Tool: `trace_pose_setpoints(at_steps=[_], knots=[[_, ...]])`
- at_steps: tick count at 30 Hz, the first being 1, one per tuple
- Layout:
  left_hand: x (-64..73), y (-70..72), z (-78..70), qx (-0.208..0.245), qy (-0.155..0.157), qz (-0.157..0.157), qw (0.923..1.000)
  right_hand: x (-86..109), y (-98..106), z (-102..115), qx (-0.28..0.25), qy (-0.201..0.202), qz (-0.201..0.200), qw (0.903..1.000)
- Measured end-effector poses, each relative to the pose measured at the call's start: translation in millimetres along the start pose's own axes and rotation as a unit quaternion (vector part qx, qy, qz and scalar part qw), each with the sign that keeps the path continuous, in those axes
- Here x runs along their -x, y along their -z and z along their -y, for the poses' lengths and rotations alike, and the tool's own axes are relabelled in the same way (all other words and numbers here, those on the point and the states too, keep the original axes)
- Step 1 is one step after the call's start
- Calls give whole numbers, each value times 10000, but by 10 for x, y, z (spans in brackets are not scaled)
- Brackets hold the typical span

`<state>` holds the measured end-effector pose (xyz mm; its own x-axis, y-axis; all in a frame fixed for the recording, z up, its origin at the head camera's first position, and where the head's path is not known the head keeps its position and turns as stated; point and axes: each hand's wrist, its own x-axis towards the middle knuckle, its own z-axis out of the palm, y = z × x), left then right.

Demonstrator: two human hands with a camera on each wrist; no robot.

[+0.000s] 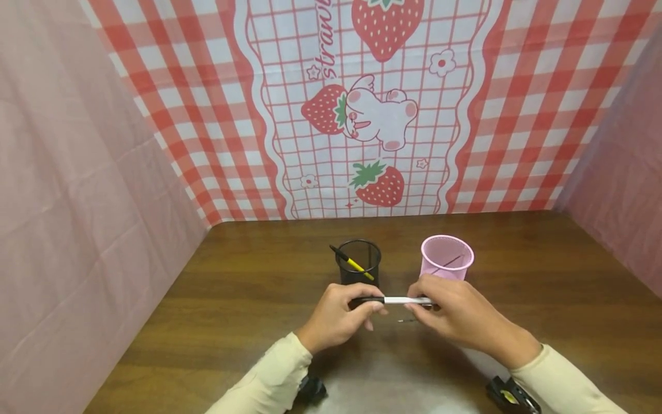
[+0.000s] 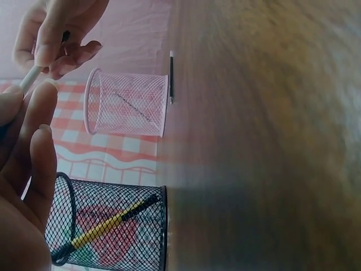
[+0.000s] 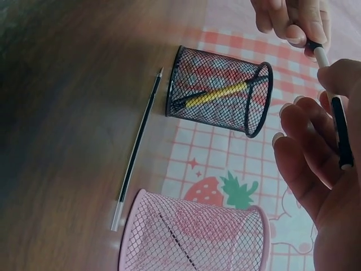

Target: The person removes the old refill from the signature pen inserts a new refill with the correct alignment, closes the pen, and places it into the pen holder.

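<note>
A black-and-white pen [image 1: 395, 300] lies level between both hands, above the table. My left hand [image 1: 341, 315] pinches its black end between thumb and fingers. The other end, white with a black part, is pinched by my right hand [image 1: 455, 307]. Below, a thin dark pen refill [image 3: 138, 147] with a clear end rests on the table, mostly hidden by the right hand in the head view. Just beyond the left hand stands a black mesh pen cup [image 2: 164, 226] with a yellow-and-black pen [image 2: 101, 230] leaning in it. Behind the right hand is a pink mesh cup [image 1: 425, 253].
Inside the pink cup leans a thin dark stick [image 3: 177, 243], like another refill. The brown wooden table [image 1: 248, 270] meets a red checked strawberry cloth [image 1: 207, 115] at the back. Pink curtains [image 1: 67, 201] hang at both sides.
</note>
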<state>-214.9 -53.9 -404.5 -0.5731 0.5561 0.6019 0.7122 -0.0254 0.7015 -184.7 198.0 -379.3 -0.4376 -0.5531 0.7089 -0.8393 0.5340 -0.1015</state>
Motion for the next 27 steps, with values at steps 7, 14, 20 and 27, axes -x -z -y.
trace_pose_setpoints(at_steps=[7, 14, 20, 27], knots=[[4, -1, 12, -150, -148, -81, 9997, -3, -9, -12, -113, 31, 180, 9998], [10, -7, 9, -264, -260, -135, 9992, -19, -4, -5, -92, 306, 65, 9995], [-30, 12, -173, -260, -279, -173, 9991, -20, -2, -16, -86, 373, 5, 9993], [-51, 18, -294, -258, -402, -103, 9988, 6, -5, 1, -197, 88, 32, 9998]])
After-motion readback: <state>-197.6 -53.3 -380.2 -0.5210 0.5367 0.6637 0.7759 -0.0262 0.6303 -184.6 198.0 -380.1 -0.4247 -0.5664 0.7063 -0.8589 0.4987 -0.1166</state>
